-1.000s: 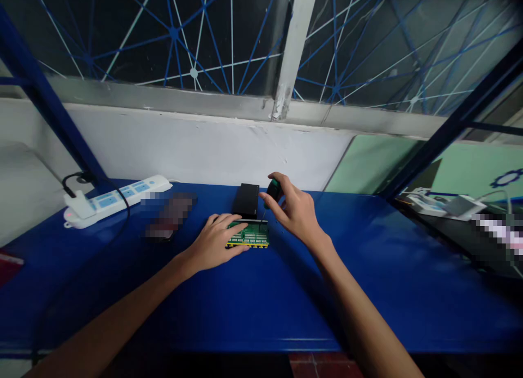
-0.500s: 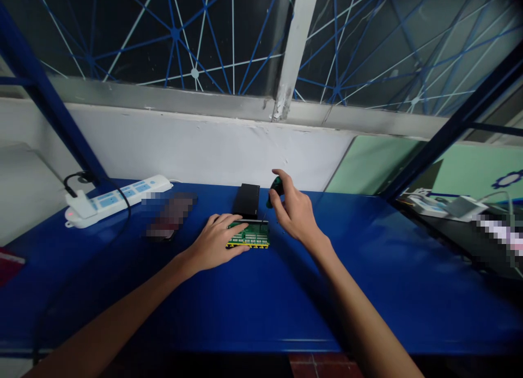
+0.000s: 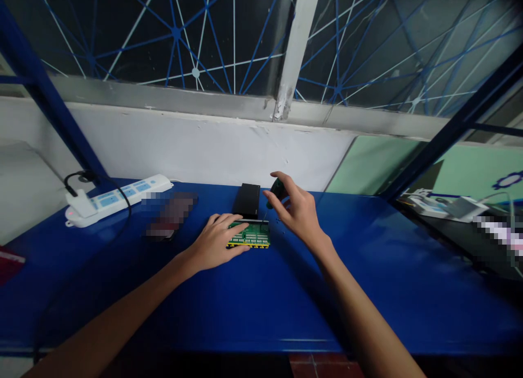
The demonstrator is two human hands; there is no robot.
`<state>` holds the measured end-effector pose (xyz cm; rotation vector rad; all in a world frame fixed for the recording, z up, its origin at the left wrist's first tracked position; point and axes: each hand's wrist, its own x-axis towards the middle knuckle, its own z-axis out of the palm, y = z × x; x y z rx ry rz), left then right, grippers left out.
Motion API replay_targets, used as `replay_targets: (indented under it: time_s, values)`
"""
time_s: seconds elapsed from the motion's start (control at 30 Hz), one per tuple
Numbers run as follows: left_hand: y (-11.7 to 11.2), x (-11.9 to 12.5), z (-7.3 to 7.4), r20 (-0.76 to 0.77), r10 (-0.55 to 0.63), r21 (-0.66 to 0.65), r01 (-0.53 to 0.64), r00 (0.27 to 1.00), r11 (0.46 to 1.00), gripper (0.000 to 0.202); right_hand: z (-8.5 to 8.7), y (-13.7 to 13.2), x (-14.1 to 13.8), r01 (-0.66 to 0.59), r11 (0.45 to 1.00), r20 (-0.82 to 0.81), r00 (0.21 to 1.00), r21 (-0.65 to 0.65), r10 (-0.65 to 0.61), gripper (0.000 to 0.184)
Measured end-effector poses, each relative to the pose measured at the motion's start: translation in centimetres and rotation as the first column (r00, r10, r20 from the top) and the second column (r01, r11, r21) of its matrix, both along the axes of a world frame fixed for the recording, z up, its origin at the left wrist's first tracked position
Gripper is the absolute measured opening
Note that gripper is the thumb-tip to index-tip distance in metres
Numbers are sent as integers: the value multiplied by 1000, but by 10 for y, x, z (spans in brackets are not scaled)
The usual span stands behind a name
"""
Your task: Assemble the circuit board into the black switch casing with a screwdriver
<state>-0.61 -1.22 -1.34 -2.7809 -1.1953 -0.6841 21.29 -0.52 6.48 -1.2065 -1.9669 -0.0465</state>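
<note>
A green circuit board (image 3: 255, 235) lies flat on the blue table (image 3: 261, 296). My left hand (image 3: 214, 241) rests on the board's left part, fingers laid over it and pressing it down. My right hand (image 3: 297, 210) is closed around a small screwdriver with a dark green handle (image 3: 278, 189); its thin shaft points down to the board's far right corner. A black box (image 3: 247, 200) stands just behind the board.
A white power strip (image 3: 110, 199) with a black cable plugged in lies at the back left. A blurred dark object (image 3: 168, 215) sits left of the board. More equipment (image 3: 445, 205) is on a bench to the right. A white wall and window rise behind.
My right hand has shifted its fingers on the screwdriver handle, which has turned and tilted slightly. My left hand and the board have stayed put.
</note>
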Motion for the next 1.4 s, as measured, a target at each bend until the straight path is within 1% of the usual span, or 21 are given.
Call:
replay_targets:
  time_s: [0.27, 0.4, 0.47, 0.6, 0.67, 0.77, 0.83, 0.9, 0.97, 1.1, 1.17, 1.27, 1.4]
  values:
    - [1, -1, -3, 2, -6, -6, 6, 1000, 1000, 48, 5, -2, -1, -31, 998, -28, 999, -51, 30, 42]
    - [1, -1, -2, 4, -4, -2, 4, 1000, 1000, 46, 6, -3, 0, 59, 998, -33, 998, 7, -59, 38]
    - [0, -1, -1, 4, -3, -3, 3, 1000, 1000, 45, 7, -4, 1, 88, 996, -16, 996, 10, -88, 38]
    - [0, -1, 0, -9, -2, -11, 2, 1000, 1000, 46, 7, -2, 2, 43, 999, -2, 999, -21, -43, 40]
    - [0, -1, -1, -12, -6, -9, 5, 1000, 1000, 47, 5, -2, 2, 44, 999, -27, 999, 9, -44, 38]
    - [1, -2, -2, -3, -9, -8, 9, 1000, 1000, 47, 3, -1, 0, 81, 995, -51, 996, 52, -79, 38]
    - [1, -2, -2, -4, -5, -15, 5, 1000, 1000, 47, 2, -1, -1, 67, 997, -50, 997, 35, -66, 40]
    - [1, -2, -1, -10, -2, -24, 2, 1000, 1000, 48, 2, -2, -1, 21, 1000, -49, 999, 1, -21, 41]
    - [0, -2, -1, -11, -4, -25, 4, 1000, 1000, 48, 3, -1, -1, 3, 1000, -54, 999, -5, -3, 40]
    - [0, -1, 0, -16, 3, -18, -4, 1000, 1000, 47, 1, 1, 2, 100, 993, -74, 993, 62, -96, 39]
    - [0, -1, 0, -17, 0, -16, -1, 1000, 1000, 46, 0, 3, 3, 119, 991, -81, 990, 56, -114, 40]
    - [0, -1, 0, -4, -10, -11, 10, 1000, 1000, 46, -1, 4, 2, 79, 997, -104, 992, 25, -76, 40]
    - [0, -1, -1, 3, -13, -20, 13, 1000, 1000, 48, -1, 2, 0, 44, 997, -106, 994, 71, -36, 39]
